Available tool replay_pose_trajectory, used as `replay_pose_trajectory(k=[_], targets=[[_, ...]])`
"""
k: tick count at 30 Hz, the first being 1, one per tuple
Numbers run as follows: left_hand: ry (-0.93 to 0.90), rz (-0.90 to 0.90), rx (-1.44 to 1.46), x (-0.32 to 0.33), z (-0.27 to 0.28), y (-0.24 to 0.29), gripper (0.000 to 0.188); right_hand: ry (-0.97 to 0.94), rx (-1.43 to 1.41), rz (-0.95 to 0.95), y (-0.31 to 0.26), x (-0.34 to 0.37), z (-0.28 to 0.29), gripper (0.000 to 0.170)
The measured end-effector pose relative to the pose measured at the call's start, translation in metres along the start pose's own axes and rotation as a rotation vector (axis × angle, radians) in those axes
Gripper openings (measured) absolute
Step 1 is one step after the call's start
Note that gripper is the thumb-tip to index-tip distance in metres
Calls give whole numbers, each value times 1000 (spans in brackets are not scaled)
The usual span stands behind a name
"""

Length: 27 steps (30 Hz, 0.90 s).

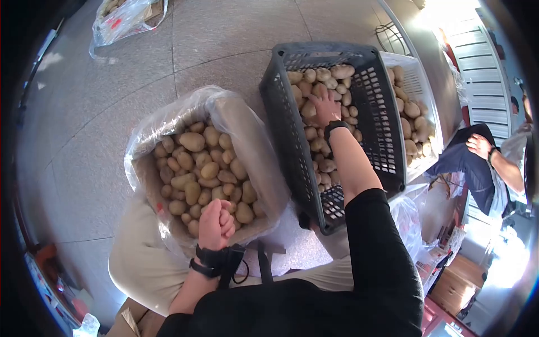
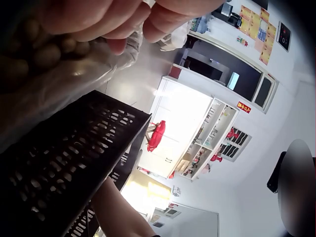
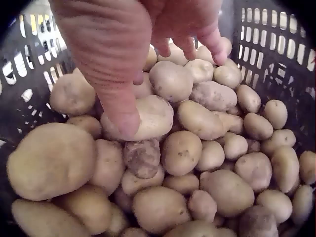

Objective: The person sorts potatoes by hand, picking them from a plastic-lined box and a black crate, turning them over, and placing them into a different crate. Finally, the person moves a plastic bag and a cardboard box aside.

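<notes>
Potatoes point(image 1: 193, 141) fill a plastic-lined box point(image 1: 238, 126) in front of the left knee. Over that box's near edge is my left hand point(image 1: 216, 226), its fingers curled, with no potato visible in it. To the right, a dark slatted crate point(image 1: 379, 121) holds more potatoes point(image 3: 181, 153). My right hand point(image 1: 324, 106) reaches into this crate with fingers spread; in the right wrist view the right hand point(image 3: 148, 54) has its thumb on a potato point(image 3: 154, 117) and its other fingers extended over the pile. In the left wrist view, the left hand's curled fingers point(image 2: 118, 19) show at the top.
Beyond the dark crate stands a white crate point(image 1: 429, 109) with potatoes. A plastic bag point(image 1: 120, 28) lies on the floor at the upper left. Another person's hand point(image 1: 479, 146) rests on their leg at the right. A wooden box point(image 1: 457, 283) sits at the lower right.
</notes>
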State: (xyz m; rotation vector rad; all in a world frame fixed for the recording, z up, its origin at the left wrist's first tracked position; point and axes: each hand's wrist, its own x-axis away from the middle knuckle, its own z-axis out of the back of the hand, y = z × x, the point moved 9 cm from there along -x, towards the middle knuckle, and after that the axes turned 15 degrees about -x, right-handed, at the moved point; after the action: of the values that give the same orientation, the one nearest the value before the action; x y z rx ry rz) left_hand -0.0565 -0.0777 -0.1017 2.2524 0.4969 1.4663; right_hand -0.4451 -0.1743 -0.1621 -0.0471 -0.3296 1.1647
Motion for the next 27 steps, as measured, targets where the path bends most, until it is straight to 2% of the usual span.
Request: replay_pose_trajectory(k=[1,4,5,8,9,12,13,16,18,20,22,24,26,27], targets=[[11,12,0,-3,2,-1,25,-20,73,-2,7,-12,-14,51],[57,39,3,-13,8,-3,25,-1,134,-147,17,-33,-30,38],[65,42,7,-15,10,-3,25,37,163,-142,19,-38,-34,28],[38,59,36,-19,10,-7,25,42,165,-66,29,-45,-46,30],[25,58,53,-20,10,-7,24,-40,127,-102,14,-31,-24,41],[22,48,41,-17,9,-5,24,46,-287,-363,24,-3,-1,50],[-1,36,41,-16,9,-4,24,234,-370,-317,47,0,-8,46],[-41,6,34,-13,9,-7,22,222,-1311,-478,84,26,-7,43],[-17,-2,11,-9,12,-10,21,257,-1820,-361,73,54,22,40],[-126,-31,11,-11,14,-18,21,107,-2047,-193,35,82,61,41],[-189,-28,59,-7,6,-20,23,-141,-2060,6,-26,113,93,58],[-313,-57,103,-6,-1,-24,31,-528,-2150,79,-108,152,104,70],[-324,15,170,2,-8,-29,37,-699,-2244,-21,-168,191,88,75],[-329,48,194,9,-13,-27,39,-749,-2258,-92,-190,209,70,71]])
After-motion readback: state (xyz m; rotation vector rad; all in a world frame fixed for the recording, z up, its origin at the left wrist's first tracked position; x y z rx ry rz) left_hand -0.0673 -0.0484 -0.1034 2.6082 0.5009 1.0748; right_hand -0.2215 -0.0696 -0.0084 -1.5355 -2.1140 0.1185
